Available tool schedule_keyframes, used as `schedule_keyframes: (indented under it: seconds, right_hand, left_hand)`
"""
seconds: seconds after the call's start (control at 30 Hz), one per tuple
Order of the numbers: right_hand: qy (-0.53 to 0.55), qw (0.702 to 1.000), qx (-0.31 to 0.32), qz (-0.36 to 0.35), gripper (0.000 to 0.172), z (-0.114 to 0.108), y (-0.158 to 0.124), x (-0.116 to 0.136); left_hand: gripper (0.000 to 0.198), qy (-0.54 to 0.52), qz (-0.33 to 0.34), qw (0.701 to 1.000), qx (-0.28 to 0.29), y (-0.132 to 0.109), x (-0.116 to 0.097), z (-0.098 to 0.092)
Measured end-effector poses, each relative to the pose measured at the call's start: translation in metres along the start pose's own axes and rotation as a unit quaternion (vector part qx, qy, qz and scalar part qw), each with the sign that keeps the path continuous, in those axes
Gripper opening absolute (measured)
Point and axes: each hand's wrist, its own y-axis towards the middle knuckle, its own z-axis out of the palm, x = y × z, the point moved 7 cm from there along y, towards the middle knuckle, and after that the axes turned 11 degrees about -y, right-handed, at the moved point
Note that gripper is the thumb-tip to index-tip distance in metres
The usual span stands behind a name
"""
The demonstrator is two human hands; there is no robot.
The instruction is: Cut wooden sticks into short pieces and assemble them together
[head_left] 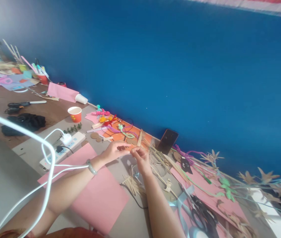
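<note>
My left hand (115,150), with a bracelet (91,167) on its wrist, has its thumb and fingers pinched together. Its fingertips meet those of my right hand (141,158), which is closed in a pinch too. Whatever lies between them is too small to make out. A pale, straw-like strip (139,138) stands up just behind the right fingertips; whether it is held I cannot tell. Below the hands lies a bundle of short straw pieces (133,185). Pink paper (100,198) is spread under my left forearm.
White cables (52,165) cross in front of my left arm, near a power strip (74,142). A paper cup (75,114) stands beyond it. A phone (167,141) leans on the blue wall. Black-handled scissors (200,215) lie right; dried stems (266,178) jut in.
</note>
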Motion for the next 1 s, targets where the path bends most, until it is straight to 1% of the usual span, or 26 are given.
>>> schedule_keyframes:
  seconds: [0.07, 0.13, 0.2, 0.3, 0.37, 0.43, 0.57, 0.67, 0.73, 0.87, 1.0]
  right_hand:
    - [0.004, 1.000, 0.005, 0.001, 0.019, 0.002, 0.000, 0.000]
    - [0.008, 1.000, 0.008, 0.004, 0.018, 0.004, -0.001, 0.000]
    - [0.013, 1.000, 0.007, 0.008, 0.016, 0.004, -0.001, 0.000]
    - [0.022, 1.000, 0.006, 0.014, 0.014, 0.005, -0.001, -0.002]
    - [0.052, 0.998, 0.013, 0.020, 0.016, 0.007, -0.001, -0.005]
    - [0.119, 0.992, 0.030, 0.035, 0.019, 0.010, -0.001, -0.008]
    - [0.263, 0.958, 0.095, 0.053, 0.014, 0.017, -0.002, -0.006]
    - [0.331, 0.932, 0.138, 0.048, 0.013, 0.019, -0.004, 0.003]
    - [0.360, 0.918, 0.155, 0.052, 0.015, 0.018, -0.005, 0.008]
    - [0.403, 0.897, 0.172, 0.063, 0.020, 0.017, -0.007, 0.015]
    - [0.437, 0.877, 0.188, 0.071, 0.023, 0.018, -0.009, 0.017]
  left_hand:
    - [0.022, 0.043, 0.045, 0.998, -0.004, -0.002, -0.006, 0.000]
    - [0.018, 0.074, 0.060, 0.995, -0.018, -0.003, -0.009, -0.001]
    - [0.017, 0.091, 0.053, 0.994, -0.032, -0.003, -0.008, -0.003]
    - [0.019, 0.077, 0.016, 0.995, -0.055, -0.003, -0.001, -0.007]
    - [0.023, 0.049, -0.019, 0.997, -0.061, -0.002, 0.007, -0.009]
    - [0.028, 0.010, -0.054, 0.996, -0.066, -0.001, 0.015, -0.011]
    - [0.033, -0.084, -0.092, 0.989, -0.082, 0.001, 0.025, -0.012]
    - [0.033, -0.151, -0.101, 0.980, -0.079, 0.001, 0.026, -0.009]
    - [0.032, -0.186, -0.109, 0.974, -0.075, 0.001, 0.026, -0.007]
    - [0.030, -0.263, -0.131, 0.954, -0.052, 0.000, 0.027, -0.002]
    - [0.026, -0.358, -0.160, 0.920, -0.008, -0.001, 0.026, 0.005]
